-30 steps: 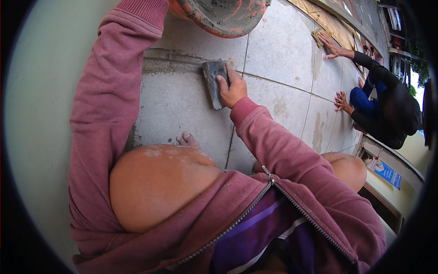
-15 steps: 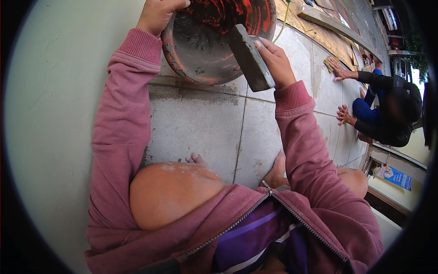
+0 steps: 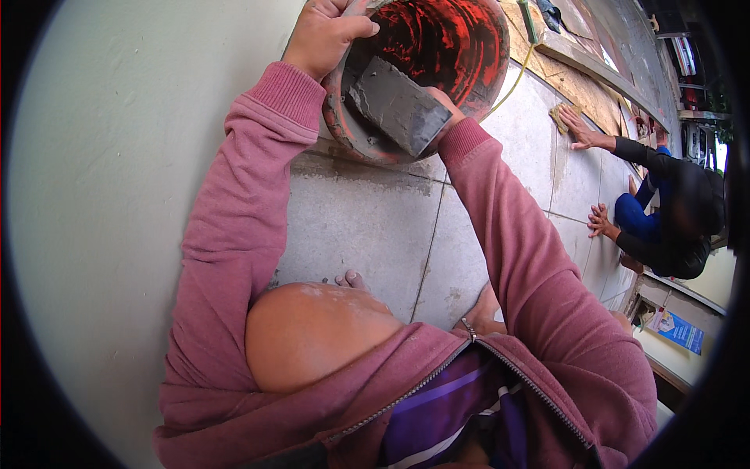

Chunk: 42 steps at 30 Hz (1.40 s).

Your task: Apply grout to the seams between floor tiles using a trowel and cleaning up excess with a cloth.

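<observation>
I see the right hand closed on a flat, rectangular grey float, its fingers mostly hidden; the float tilts across the mouth of a round, orange-red bucket smeared with grey paste. The left hand grips the bucket's rim. Around it lie pale grey floor tiles; off right, a dark-sleeved co-worker has one hand on a tan sponge.

Grey-streaked red bucket, grey float

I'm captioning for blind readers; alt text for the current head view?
The left hand grips a grey-smeared red bucket by the rim; the right hand holds a grey float at its opening. To the right, a co-worker crouches on tiles.
</observation>
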{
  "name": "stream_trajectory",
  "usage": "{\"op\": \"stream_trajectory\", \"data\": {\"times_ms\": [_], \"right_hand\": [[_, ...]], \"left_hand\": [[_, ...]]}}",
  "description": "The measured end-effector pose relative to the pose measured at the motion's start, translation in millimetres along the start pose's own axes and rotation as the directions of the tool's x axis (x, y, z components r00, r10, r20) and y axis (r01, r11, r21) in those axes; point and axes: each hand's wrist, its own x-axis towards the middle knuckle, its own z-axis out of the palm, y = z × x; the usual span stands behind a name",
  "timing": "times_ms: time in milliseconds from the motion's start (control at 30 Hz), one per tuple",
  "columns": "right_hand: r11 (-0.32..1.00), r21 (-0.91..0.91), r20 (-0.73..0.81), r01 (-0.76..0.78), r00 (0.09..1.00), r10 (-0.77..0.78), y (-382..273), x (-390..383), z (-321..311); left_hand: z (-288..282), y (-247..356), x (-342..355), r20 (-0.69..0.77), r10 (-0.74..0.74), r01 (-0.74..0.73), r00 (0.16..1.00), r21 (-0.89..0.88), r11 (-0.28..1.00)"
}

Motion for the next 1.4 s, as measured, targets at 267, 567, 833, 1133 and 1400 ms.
{"op": "stream_trajectory", "data": {"times_ms": [267, 567, 833, 1133, 1400], "right_hand": [[0.955, 0.23, -0.203, -0.19, 0.95, 0.238, -59, -173, 36], [0.279, -0.912, -0.375, -0.302, 0.889, -0.263, 54, -158, 51], [0.447, -0.838, -0.413, -0.314, 0.9, -0.14, 43, -147, 44], [0.27, -0.916, -0.343, -0.296, 0.928, -0.146, 35, -145, 67], [0.517, -0.805, -0.433, -0.291, 0.884, -0.177, 41, -133, 54]], "left_hand": [[1, 14, 37, -0.259, 0.072, -0.059, 0.963, 0.055, 0.997], [33, 14, 40, -0.328, 0.056, -0.027, 0.943, 0.09, 0.996], [32, 22, 34, -0.313, 0.009, -0.012, 0.95, -0.007, 1.0], [28, 18, 33, -0.332, 0.084, -0.023, 0.94, 0.186, 0.982], [35, 22, 36, -0.28, 0.034, -0.042, 0.959, -0.022, 0.999]]}}
